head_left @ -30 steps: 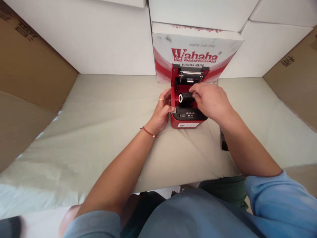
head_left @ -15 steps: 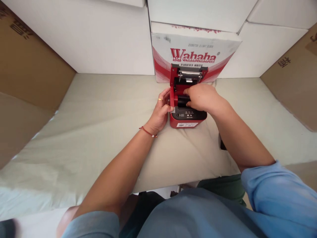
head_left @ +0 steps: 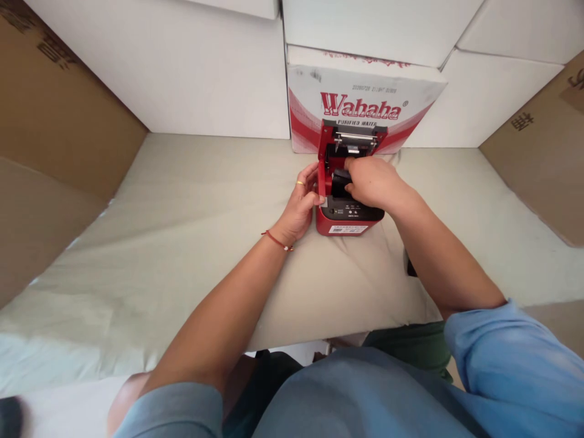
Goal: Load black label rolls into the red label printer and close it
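Note:
A small red and black printer (head_left: pixel 328 226) stands on the cloth-covered table with its lid (head_left: pixel 354 139) raised at the back. My left hand (head_left: pixel 302 204) is closed around its left wall, thumb on the front corner and fingers along the outside. My right hand (head_left: pixel 373 180) reaches into the open compartment from the right. Its thumb and fingers are closed on a black roll-like part (head_left: pixel 340 183), which sits tilted inside. The far end of that part is hidden behind my fingers.
A white and red Wahaha water carton (head_left: pixel 365 79) stands right behind the printer. White boxes (head_left: pixel 219 73) form a wall at the back, and brown cartons (head_left: pixel 529 158) flank both sides. A dark object (head_left: pixel 410 266) lies partly hidden under my right forearm.
The black part has tipped, its far side rising inside the compartment, with my right hand on it. My left hand keeps its hold on the printer. The camera view has shifted slightly.

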Motion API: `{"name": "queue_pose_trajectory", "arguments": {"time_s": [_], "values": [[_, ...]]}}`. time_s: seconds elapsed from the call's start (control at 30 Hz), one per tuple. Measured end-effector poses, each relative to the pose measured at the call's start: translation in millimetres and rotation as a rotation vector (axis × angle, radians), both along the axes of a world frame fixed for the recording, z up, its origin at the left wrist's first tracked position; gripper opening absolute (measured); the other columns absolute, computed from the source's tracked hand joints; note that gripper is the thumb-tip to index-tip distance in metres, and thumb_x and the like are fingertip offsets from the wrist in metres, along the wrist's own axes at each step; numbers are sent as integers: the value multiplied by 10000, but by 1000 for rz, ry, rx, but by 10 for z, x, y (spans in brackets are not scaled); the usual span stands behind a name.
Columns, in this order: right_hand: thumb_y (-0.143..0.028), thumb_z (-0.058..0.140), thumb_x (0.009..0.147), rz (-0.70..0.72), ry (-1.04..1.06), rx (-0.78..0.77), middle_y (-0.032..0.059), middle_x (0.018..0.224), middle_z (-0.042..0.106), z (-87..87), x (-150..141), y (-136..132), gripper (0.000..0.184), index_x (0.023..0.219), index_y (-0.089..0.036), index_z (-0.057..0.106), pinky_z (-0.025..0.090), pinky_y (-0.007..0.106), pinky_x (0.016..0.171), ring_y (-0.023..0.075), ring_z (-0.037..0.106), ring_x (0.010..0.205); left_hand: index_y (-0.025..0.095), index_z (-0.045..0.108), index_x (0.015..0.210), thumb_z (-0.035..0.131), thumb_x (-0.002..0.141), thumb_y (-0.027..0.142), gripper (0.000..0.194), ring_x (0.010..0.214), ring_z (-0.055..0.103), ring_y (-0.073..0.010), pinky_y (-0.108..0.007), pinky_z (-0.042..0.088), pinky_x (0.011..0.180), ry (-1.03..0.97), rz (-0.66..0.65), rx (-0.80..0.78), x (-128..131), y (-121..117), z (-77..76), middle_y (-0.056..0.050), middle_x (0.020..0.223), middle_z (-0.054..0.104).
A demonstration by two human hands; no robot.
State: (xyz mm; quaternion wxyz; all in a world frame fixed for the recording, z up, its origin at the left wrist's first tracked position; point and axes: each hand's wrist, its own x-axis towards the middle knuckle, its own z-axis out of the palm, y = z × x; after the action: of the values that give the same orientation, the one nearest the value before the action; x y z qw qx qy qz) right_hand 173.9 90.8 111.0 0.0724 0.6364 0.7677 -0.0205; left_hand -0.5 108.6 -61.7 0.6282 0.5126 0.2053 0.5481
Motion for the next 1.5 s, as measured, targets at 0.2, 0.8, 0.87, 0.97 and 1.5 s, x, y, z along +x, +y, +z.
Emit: {"name": "queue_pose_trajectory", "arguments": {"time_s": [0.2, 0.8, 0.87, 0.97, 1.5], "values": [[-248, 664, 989, 13, 135, 49, 159, 1213, 861, -9, 186, -92, 347, 1315, -207, 776, 556, 433, 858, 375, 776, 1089, 405, 544, 1569, 943, 754, 528, 915, 1736, 374, -376, -526, 398, 1381, -12, -9, -19, -3, -2, -3, -35, 1779, 527], [-128, 620, 943, 86, 299, 34, 125, 1225, 830, -62, 251, -89, 370, 1242, -203, 825, 540, 386, 906, 303, 746, 1059, 403, 536, 1575, 933, 772, 557, 909, 1746, 359, -378, -528, 396, 1384, 1, -9, 10, -15, -2, -9, -38, 1796, 515], [-122, 593, 950, 75, 388, 45, 88, 1097, 844, -85, 260, -110, 335, 1177, -210, 824, 519, 372, 844, 277, 737, 953, 399, 524, 1583, 918, 786, 562, 904, 1737, 377, -382, -532, 405, 1376, 6, -13, 20, -15, 3, -13, -41, 1790, 522], [-118, 616, 926, 85, 537, 118, 52, 983, 829, -110, 274, -137, 266, 1068, -222, 815, 501, 368, 813, 254, 714, 867, 398, 526, 1578, 917, 780, 555, 902, 1733, 381, -377, -521, 404, 1376, 7, -11, 18, -15, 2, -4, -36, 1776, 538], [-335, 761, 908, -52, 683, 288, 64, 930, 802, -3, 1310, -1121, 127, 979, -281, 852, 602, 416, 702, 265, 757, 801, 409, 549, 1575, 937, 771, 588, 911, 1735, 378, -377, -528, 422, 1378, 6, -23, 42, -38, -20, 24, -29, 1802, 516]]}}
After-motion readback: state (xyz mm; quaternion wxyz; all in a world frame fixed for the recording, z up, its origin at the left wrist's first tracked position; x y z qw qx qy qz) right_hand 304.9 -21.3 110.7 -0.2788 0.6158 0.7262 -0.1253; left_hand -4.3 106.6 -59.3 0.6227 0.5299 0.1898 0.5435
